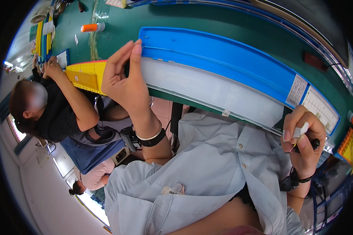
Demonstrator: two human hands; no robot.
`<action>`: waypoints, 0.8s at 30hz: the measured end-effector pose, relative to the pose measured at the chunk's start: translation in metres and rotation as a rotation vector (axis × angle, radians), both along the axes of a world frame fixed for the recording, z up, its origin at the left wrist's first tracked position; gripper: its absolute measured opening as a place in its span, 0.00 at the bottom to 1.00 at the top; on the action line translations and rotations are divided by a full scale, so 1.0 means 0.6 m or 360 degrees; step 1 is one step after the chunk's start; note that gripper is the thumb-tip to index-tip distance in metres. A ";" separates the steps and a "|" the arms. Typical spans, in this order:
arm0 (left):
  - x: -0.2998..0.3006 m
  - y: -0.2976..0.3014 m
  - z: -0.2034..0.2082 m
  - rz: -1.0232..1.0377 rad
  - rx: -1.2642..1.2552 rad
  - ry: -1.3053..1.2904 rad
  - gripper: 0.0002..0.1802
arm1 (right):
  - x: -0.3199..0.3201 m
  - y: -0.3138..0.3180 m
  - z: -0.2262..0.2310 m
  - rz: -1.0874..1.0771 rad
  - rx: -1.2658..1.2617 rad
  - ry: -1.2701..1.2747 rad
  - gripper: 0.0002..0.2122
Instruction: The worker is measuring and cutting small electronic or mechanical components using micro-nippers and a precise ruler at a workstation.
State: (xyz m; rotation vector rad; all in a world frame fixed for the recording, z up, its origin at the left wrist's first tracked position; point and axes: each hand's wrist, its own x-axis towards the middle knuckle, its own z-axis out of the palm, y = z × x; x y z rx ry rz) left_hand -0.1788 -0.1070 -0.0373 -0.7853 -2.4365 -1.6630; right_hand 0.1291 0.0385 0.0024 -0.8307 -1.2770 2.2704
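A long, narrow plastic case [208, 53] lies across in front of me, its upper part blue and its near part a pale translucent strip [192, 80]. My left hand [127, 76] is at the case's left end, thumb and forefinger pinched together; what they hold, if anything, is too fine to make out. Near the case's right end, my right hand [306, 139] is closed round a small tool with a black rounded handle [315, 143], its tip mostly hidden by the fingers. A white piece [301, 130] sits at those fingertips, either a wrap or a scrap.
On the green table [121, 23] stands an orange-and-white cylinder [92, 27]. A yellow case [86, 76] lies left, near a co-worker [59, 103] with raised hands. Another person [92, 182] is behind. A dark red block [315, 62] and a rail lie toward the far right.
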 end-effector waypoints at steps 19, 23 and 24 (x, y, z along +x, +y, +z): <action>-0.011 -0.002 0.005 -0.0104 0.0012 -0.0093 0.17 | 0.002 0.001 -0.005 -0.0008 0.0022 0.0031 0.14; -0.008 0.001 0.007 -0.0128 0.0015 0.0028 0.18 | 0.002 0.002 -0.006 -0.0002 0.0017 0.0050 0.14; -0.005 0.003 0.008 -0.0117 0.0056 0.0023 0.18 | 0.002 0.002 -0.006 0.0003 0.0013 0.0059 0.14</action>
